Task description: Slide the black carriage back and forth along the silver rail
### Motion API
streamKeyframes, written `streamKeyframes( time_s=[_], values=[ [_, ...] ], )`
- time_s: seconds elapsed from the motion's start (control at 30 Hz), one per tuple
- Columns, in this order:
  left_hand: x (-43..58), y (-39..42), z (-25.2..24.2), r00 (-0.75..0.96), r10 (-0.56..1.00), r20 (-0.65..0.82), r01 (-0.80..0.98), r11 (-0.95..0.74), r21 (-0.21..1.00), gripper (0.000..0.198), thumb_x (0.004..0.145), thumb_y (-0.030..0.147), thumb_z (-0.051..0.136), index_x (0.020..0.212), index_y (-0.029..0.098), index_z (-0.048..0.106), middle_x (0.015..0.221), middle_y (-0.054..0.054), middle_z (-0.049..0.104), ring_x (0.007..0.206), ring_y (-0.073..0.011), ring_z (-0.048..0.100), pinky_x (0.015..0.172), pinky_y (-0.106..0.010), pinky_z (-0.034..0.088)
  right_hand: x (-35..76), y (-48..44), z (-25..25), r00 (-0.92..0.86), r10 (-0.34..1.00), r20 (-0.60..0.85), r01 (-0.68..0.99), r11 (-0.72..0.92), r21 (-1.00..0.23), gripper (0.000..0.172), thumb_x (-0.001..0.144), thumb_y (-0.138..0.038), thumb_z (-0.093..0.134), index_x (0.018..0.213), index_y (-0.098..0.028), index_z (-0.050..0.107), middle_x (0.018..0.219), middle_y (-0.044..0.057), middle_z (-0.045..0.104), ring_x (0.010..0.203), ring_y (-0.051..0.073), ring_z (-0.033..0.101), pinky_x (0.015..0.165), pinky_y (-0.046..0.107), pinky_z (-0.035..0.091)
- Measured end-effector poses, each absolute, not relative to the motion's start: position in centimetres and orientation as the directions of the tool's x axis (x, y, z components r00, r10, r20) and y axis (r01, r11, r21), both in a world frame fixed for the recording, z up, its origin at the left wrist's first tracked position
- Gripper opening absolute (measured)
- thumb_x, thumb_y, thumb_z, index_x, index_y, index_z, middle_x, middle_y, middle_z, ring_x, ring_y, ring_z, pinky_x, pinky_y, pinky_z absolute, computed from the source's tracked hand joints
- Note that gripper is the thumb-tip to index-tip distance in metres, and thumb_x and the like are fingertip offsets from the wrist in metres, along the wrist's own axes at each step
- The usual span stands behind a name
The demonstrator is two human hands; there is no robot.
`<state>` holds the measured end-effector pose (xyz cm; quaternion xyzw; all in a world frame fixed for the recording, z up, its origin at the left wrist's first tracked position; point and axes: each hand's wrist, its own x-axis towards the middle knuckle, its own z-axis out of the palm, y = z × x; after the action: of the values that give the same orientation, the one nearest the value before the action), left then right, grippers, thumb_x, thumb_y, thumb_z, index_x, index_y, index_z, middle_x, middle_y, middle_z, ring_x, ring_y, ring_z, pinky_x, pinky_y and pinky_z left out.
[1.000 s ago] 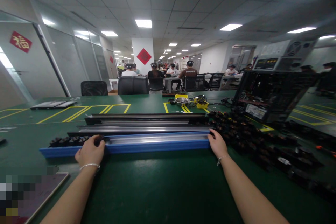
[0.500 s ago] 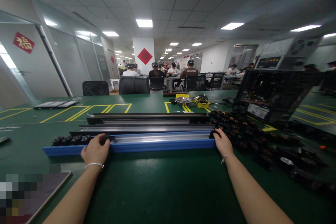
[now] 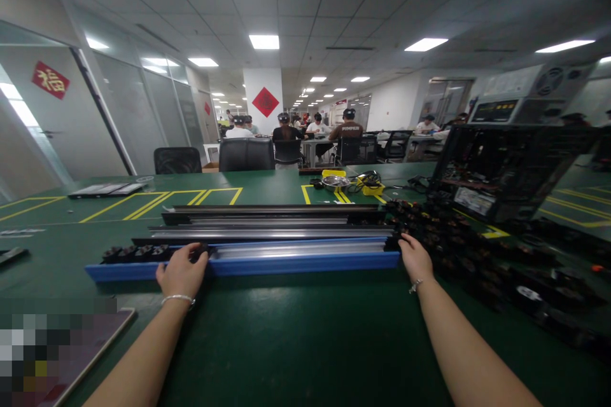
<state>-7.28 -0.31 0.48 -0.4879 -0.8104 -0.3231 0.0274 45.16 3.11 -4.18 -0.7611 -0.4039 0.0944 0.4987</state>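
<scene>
A long blue channel [image 3: 305,264] with a silvery inside lies across the green table. Several black parts [image 3: 136,254] sit in a row in its left end. My left hand [image 3: 184,270] is closed round a black part in the channel, just right of that row. At the channel's right end, my right hand [image 3: 416,259] has its fingers bent against a dark part; its fingertips are partly hidden, so what it grips is unclear. Behind the blue channel lie black channels [image 3: 272,232] with silvery insides, parallel to it.
A heap of black parts [image 3: 458,248] spreads over the right side. Behind it stands an open computer case [image 3: 496,168]. A metal bowl [image 3: 335,183] and cables lie at the back, a flat tablet-like object [image 3: 102,343] at front left. People sit at far tables.
The whole scene has shifted slightly right in the view. My right hand has moved a little away from the blue channel's right end; my left hand keeps its place on the black part.
</scene>
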Motion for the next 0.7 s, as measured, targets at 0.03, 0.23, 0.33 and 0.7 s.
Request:
streamKeyframes(
  time_s=[0.03,0.23,0.33,0.7],
  values=[
    [-7.28,-0.31,0.49,-0.522,0.774,0.359,0.809,0.315,0.497,0.039,0.078,0.043,0.043,0.108,0.023,0.057,0.114,-0.009,0.061,0.109,-0.0254,0.052,0.102,-0.049,0.020,45.26,3.09,-4.06,0.662,0.707,0.251,0.513,-0.183,-0.839,0.047,0.072,-0.041,0.045,0.110,-0.019,0.063,0.099,0.008,0.065,0.088,0.022,0.058,0.081,0.034,0.042],
    [-7.39,-0.14,0.23,-0.499,0.788,0.360,0.822,0.298,0.486,0.037,0.078,0.043,0.043,0.106,0.023,0.057,0.113,-0.009,0.061,0.108,-0.0251,0.052,0.103,-0.050,0.019,45.57,3.09,-3.63,0.685,0.696,0.216,0.465,-0.188,-0.865,0.046,0.072,-0.041,0.046,0.107,-0.018,0.064,0.096,0.008,0.066,0.086,0.022,0.058,0.080,0.034,0.042],
    [-7.28,-0.06,0.10,-0.476,0.801,0.363,0.833,0.278,0.479,0.037,0.078,0.044,0.044,0.106,0.023,0.058,0.112,-0.009,0.062,0.107,-0.0248,0.053,0.103,-0.051,0.017,45.34,3.04,-3.69,0.653,0.720,0.234,0.491,-0.168,-0.855,0.044,0.073,-0.041,0.046,0.106,-0.019,0.065,0.098,0.008,0.066,0.090,0.022,0.058,0.082,0.034,0.042],
    [-6.74,0.08,-0.02,-0.435,0.815,0.382,0.853,0.237,0.466,0.037,0.076,0.044,0.045,0.103,0.024,0.060,0.110,-0.007,0.063,0.105,-0.0235,0.054,0.104,-0.050,0.015,44.67,3.04,-4.02,0.562,0.775,0.289,0.599,-0.140,-0.788,0.044,0.076,-0.037,0.042,0.109,-0.016,0.062,0.128,0.010,0.051,0.120,0.024,0.043,0.101,0.037,0.031]
  ],
)
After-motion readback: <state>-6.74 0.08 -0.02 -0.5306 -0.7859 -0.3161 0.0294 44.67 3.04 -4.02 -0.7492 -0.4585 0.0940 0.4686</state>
